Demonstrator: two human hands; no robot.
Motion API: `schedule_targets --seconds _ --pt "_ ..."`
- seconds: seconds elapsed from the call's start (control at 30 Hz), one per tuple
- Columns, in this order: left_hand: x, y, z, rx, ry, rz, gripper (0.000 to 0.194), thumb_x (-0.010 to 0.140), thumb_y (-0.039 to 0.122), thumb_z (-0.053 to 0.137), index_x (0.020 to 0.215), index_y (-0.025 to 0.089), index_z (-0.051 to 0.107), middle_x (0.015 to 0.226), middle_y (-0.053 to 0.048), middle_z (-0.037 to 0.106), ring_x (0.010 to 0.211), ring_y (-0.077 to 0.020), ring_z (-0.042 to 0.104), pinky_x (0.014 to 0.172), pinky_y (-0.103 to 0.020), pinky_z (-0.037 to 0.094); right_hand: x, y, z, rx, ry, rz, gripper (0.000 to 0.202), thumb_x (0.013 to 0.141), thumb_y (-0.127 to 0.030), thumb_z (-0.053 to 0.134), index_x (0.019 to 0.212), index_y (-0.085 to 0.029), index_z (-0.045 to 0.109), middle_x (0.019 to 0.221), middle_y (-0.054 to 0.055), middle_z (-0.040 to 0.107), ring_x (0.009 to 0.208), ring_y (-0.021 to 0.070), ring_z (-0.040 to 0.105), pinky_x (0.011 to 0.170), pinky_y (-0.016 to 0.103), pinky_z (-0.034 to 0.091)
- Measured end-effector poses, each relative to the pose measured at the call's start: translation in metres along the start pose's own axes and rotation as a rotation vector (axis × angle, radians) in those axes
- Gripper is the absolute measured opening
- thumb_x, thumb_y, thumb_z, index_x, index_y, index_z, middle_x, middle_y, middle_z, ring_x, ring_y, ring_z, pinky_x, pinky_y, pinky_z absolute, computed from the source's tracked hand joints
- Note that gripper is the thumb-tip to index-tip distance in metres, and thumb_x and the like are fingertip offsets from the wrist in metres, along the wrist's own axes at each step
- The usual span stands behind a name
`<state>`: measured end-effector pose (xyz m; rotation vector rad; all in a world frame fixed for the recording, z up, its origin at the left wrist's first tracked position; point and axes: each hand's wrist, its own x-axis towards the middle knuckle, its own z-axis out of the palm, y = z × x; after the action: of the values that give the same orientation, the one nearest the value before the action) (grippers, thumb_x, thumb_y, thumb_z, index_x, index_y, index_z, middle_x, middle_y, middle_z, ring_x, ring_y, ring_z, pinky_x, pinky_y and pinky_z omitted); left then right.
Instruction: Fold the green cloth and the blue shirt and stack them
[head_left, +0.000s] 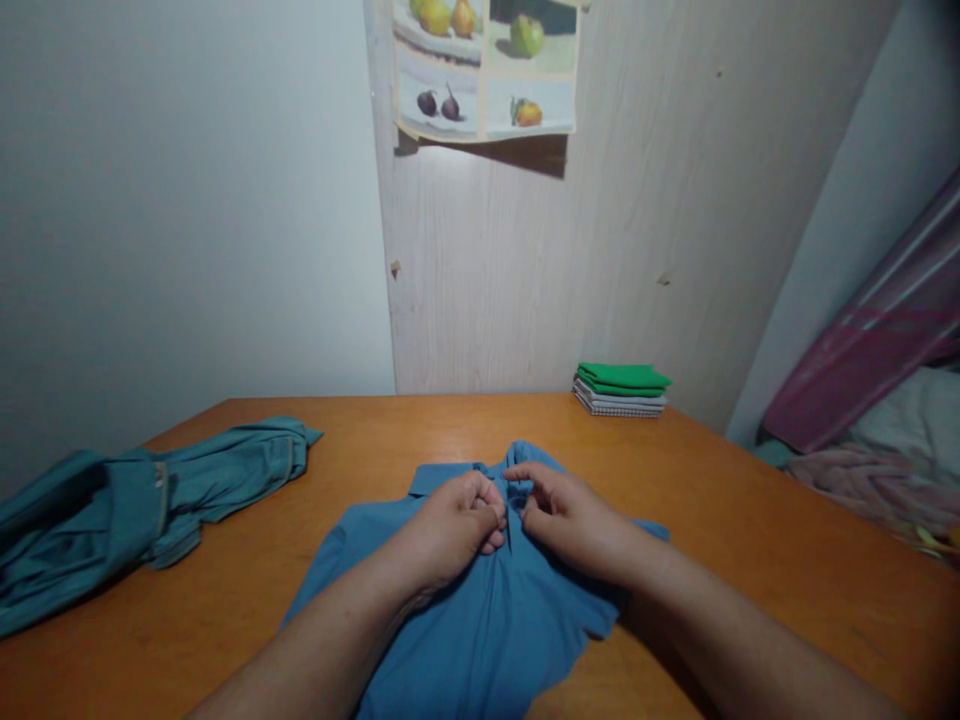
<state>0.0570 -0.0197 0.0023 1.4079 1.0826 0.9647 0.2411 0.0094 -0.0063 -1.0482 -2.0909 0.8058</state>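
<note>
A blue collared shirt (487, 620) lies spread on the orange-brown table, its collar toward the wall and its front facing up. Just below the collar, my left hand (465, 520) is closed with its fingers pinched on the front edge of the shirt. Close beside it on the right, my right hand (566, 510) holds the other side of the front opening between thumb and curled fingers, its index finger stretched toward the collar. Both hands almost meet at the placket. Any button between the fingers is hidden.
A crumpled teal garment (127, 510) lies along the left of the table (360, 430). At the back right stands a stack of folded cloths (622, 390), green on top. Beyond the right edge are heaped fabrics (885, 470). Fruit pictures (487, 70) hang on the wall.
</note>
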Motion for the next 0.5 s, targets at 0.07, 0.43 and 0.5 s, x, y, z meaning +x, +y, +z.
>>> schedule_targets --seconds 0.07,0.43,0.5 --pt "0.000 -0.001 0.000 0.013 0.001 -0.002 0.006 0.077 0.017 0.054 0.083 0.018 0.052 0.071 0.002 0.057 0.062 -0.0105 0.056 0.059 -0.024 0.043 0.000 0.001 -0.002 -0.043 -0.039 -0.015 0.028 0.081 -0.011 0.053 0.103 -0.020 0.067 0.070 -0.003 0.061 0.060 0.0118 0.050 0.055 0.024 0.035" --pt "0.004 -0.010 0.002 0.085 0.028 0.028 0.007 0.076 0.015 0.049 0.082 0.019 0.052 0.071 0.002 0.058 0.060 -0.0112 0.057 0.056 -0.024 0.043 -0.001 -0.009 -0.014 -0.013 0.079 -0.073 0.010 0.087 -0.019 0.054 0.086 -0.021 0.064 0.072 -0.002 0.060 0.067 0.0137 0.055 0.061 0.025 0.039" --pt "0.003 -0.010 0.002 0.082 0.021 0.030 0.007 0.076 0.015 0.049 0.082 0.019 0.051 0.070 0.002 0.057 0.059 -0.0109 0.056 0.056 -0.023 0.042 -0.002 -0.008 -0.014 -0.085 0.039 -0.041 0.016 0.086 -0.019 0.055 0.097 -0.020 0.067 0.071 -0.002 0.061 0.063 0.0136 0.053 0.059 0.025 0.038"
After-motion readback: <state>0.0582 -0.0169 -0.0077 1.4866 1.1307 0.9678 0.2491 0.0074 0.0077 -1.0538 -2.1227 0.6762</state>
